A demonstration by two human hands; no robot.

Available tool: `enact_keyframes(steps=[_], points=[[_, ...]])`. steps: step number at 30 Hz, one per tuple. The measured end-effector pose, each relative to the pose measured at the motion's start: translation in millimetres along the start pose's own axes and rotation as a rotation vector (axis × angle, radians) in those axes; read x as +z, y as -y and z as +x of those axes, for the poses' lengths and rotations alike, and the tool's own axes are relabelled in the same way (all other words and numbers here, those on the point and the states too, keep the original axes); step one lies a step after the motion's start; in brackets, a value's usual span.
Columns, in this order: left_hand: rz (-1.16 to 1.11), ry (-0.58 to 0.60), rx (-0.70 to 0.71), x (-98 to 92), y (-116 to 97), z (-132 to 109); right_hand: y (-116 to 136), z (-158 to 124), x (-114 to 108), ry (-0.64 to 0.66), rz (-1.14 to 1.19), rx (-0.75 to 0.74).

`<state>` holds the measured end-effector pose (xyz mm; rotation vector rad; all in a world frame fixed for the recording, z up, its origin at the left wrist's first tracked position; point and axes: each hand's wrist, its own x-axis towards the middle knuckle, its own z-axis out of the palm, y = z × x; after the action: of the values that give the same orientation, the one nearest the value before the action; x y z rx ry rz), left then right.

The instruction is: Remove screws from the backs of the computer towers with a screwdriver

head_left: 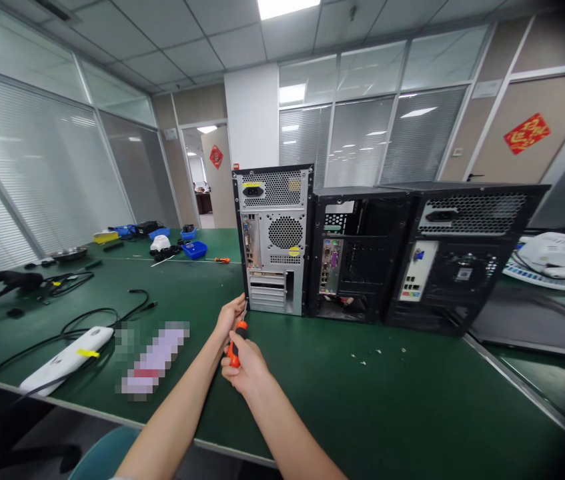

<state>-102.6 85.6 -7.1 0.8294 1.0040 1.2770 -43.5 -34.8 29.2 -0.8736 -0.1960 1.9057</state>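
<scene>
From where I stood, the person's right hand (251, 368) had its fingers wrapped around an orange-and-black-handled screwdriver (235, 355), angled up so its shaft met the lower left corner of a black metal computer tower with a silver rear panel (275, 223). The tower stood upright on the green desk (312, 393), back turned outward, presumably for easy reach. The left hand (228, 319) was at that corner, perhaps steadying the shaft; whether its fingers pinched anything, I couldn't tell.
</scene>
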Motion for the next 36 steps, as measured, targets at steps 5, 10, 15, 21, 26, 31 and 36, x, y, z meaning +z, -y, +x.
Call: enact_keyframes(steps=[5, 10, 15, 21, 26, 31, 36], points=[[-0.003, -0.011, -0.004, 2.7, -3.1, -3.8, -1.9, -1.0, 1.9, 0.013, 0.028, -0.003], [0.000, -0.006, -0.001, 1.0, -0.6, -2.3, -1.2, -2.8, 2.2, 0.035, 0.064, -0.005], [0.002, -0.006, -0.003, -0.1, 0.1, 0.0, -0.9, -1.4, 2.8, 0.057, 0.107, 0.013], [0.006, -0.023, -0.025, 3.4, -3.9, -3.2, -3.2, 2.7, 2.5, 0.080, 0.154, 0.036], [0.005, -0.024, -0.017, 4.6, -4.5, -4.3, -4.8, 4.0, 1.8, 0.097, 0.187, 0.037], [0.007, -0.023, -0.010, 3.8, -3.4, -3.1, -4.1, 3.9, 1.6, 0.118, 0.213, 0.055], [0.005, -0.015, -0.010, 3.6, -3.1, -3.3, -4.1, 4.1, 0.6, 0.131, 0.240, 0.072]])
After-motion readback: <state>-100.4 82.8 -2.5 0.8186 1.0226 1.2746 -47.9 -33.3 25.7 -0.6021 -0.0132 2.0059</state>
